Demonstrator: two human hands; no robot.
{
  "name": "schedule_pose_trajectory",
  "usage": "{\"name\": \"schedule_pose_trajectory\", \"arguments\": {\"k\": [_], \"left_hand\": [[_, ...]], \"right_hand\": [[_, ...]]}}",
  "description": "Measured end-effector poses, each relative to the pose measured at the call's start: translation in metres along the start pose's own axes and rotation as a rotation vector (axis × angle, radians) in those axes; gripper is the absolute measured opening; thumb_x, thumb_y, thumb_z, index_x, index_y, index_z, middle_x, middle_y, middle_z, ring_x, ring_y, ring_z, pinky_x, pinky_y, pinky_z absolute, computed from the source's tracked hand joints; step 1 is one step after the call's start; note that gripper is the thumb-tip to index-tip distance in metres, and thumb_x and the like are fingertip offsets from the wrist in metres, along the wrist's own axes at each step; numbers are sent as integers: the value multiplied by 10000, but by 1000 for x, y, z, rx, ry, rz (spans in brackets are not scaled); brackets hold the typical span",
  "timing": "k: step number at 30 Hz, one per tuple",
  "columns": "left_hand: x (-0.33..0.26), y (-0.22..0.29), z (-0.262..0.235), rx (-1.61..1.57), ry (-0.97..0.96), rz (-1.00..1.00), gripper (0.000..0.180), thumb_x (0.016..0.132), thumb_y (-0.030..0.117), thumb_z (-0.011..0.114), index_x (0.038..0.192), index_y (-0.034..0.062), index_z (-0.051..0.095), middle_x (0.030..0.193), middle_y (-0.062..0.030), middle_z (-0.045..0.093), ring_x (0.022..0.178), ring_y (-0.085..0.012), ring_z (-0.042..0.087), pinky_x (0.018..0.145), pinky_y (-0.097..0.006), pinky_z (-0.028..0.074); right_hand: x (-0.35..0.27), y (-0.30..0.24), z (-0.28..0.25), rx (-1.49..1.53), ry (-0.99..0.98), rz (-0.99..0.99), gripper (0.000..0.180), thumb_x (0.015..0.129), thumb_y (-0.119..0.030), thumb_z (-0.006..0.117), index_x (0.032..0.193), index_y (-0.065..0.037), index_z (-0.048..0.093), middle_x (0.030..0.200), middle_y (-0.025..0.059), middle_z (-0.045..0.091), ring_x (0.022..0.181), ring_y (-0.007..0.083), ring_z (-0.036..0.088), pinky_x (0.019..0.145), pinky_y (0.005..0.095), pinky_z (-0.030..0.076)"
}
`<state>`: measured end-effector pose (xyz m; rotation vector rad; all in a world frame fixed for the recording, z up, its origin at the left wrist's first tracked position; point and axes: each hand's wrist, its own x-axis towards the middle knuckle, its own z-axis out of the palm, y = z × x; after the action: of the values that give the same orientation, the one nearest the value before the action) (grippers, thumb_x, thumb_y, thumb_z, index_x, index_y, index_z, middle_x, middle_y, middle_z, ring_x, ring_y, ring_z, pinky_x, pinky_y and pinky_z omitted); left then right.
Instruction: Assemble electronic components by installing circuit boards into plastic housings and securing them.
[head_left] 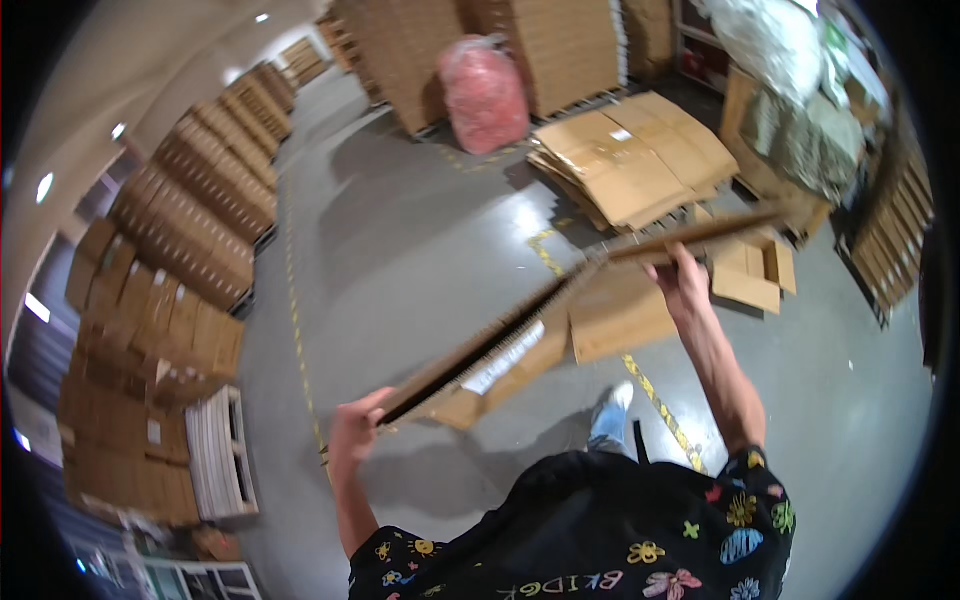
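Note:
A large flattened cardboard box (622,318) spans the space before me, held edge-up and slanting from lower left to upper right. A dark gap runs between its layers on the left part, and a white label shows on its near face. My left hand (355,430) is closed on the left end, with its fingertips at the edge. Farther right, my right hand (686,288) grips the upper edge, thumb and fingers pinching the board. Beyond the box, a stack of flattened cartons (640,155) lies on the floor.
An open carton (748,275) sits right of my right hand. Behind the stack stand a pink plastic bag (483,95) and tall carton pallets (570,50). Bundled plastic wrap (805,140) is at far right. Stacked boxes (185,235) line the left; yellow-black tape (660,405) marks the floor.

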<state>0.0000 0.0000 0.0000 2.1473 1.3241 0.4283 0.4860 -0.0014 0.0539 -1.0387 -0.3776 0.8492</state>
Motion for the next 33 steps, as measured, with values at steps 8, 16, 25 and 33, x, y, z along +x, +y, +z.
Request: {"name": "schedule_pose_trajectory", "arguments": {"k": [8,16,25,33], "left_hand": [[292,77,3,63,489,287,409,811,-165,489,1140,21,648,977,-171,693,903,-194,678,804,-281,504],[559,125,132,261,501,452,542,706,-152,490,1168,84,650,1185,-117,635,1134,-287,588,961,-379,478],[826,142,442,-259,-733,479,306,863,102,555,1153,121,649,965,-128,696,913,-302,665,771,-391,536],[875,-11,462,-400,-862,-66,249,890,157,542,1069,38,667,846,-90,698,712,-141,655,658,-292,535]], "right_hand": [[295,-47,28,402,82,-156,151,823,-68,626,898,45,559,805,121,575,680,245,627,627,385,614],[574,-44,-75,342,108,-271,272,903,-191,538,1060,30,562,977,137,632,894,264,638,766,379,542],[646,192,-332,-10,615,152,291,948,-304,483,737,-104,499,669,86,534,587,225,556,466,335,441],[577,289,-328,-279,886,1003,201,871,-142,489,1026,-37,561,890,147,674,761,246,653,664,422,500]]}}
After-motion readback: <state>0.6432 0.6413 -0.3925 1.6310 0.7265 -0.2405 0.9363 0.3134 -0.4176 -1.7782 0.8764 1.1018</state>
